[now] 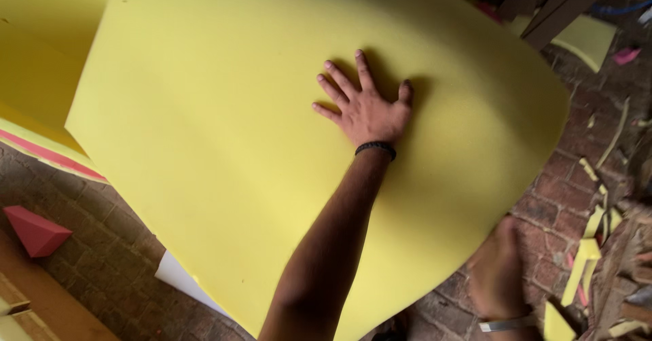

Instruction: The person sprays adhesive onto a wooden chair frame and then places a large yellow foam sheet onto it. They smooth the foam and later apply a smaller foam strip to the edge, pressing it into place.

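Observation:
A large yellow foam sheet (224, 130) fills most of the view and its right edge curves downward. My left hand (365, 106) lies flat on it, palm down and fingers spread, with a black band on the wrist. It grips nothing. My right hand (499, 273) is blurred at the sheet's lower right edge, with a silver band at its wrist. Whether it grips the edge is unclear.
More yellow foam with a red layer (41, 147) lies at the left. A red foam wedge (34, 231) rests on the brick floor (109, 259). Yellow foam scraps (585, 259) litter the bricks at the right. Dark wooden bars (557, 8) stand at the top right.

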